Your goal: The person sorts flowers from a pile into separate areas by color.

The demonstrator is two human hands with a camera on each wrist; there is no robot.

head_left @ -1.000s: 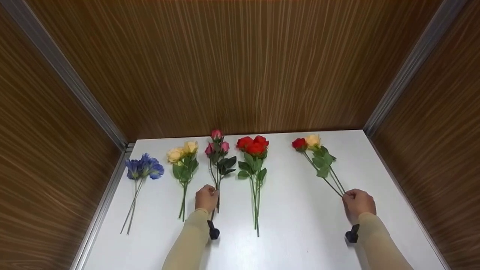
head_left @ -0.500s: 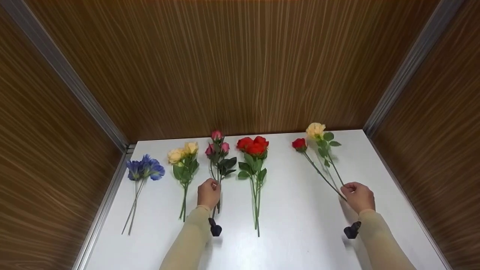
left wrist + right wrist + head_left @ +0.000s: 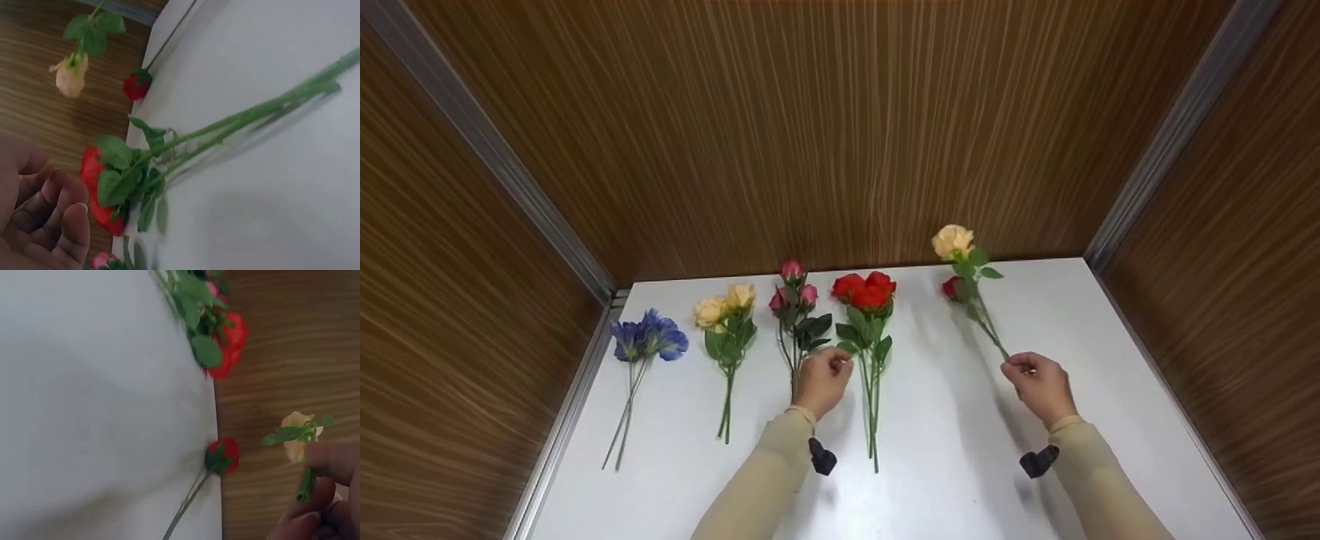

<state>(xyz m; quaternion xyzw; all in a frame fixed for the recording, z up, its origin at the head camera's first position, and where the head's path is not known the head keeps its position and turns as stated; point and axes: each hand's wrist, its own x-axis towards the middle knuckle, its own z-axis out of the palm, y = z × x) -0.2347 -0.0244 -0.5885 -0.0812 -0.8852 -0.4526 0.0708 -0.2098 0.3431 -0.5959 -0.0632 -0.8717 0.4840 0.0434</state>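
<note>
My right hand point(image 3: 1041, 384) pinches the stem of a cream-yellow rose point(image 3: 952, 241), holding it raised above the table with the bloom pointing away from me. In the right wrist view, the cut end of its green stem point(image 3: 304, 489) shows between thumb and fingers. A single red rose point(image 3: 224, 456) lies on the table beneath it, partly covered by its leaves in the head view. My left hand point(image 3: 823, 381) hovers between the pink roses point(image 3: 793, 294) and the red roses point(image 3: 867, 292). Its fingers point(image 3: 72, 225) are loosely curled with nothing in them.
Farther left on the white table point(image 3: 930, 480) lie a pair of cream-yellow roses point(image 3: 725, 306) and blue flowers point(image 3: 649, 334) with crossed stems. Wood-grain panels point(image 3: 840, 135) enclose the table at the back and both sides.
My right hand has lifted the cream-yellow rose off the table and moved left, leaving the single red rose lying. My left hand has come away from the pink roses' stems, moving right.
</note>
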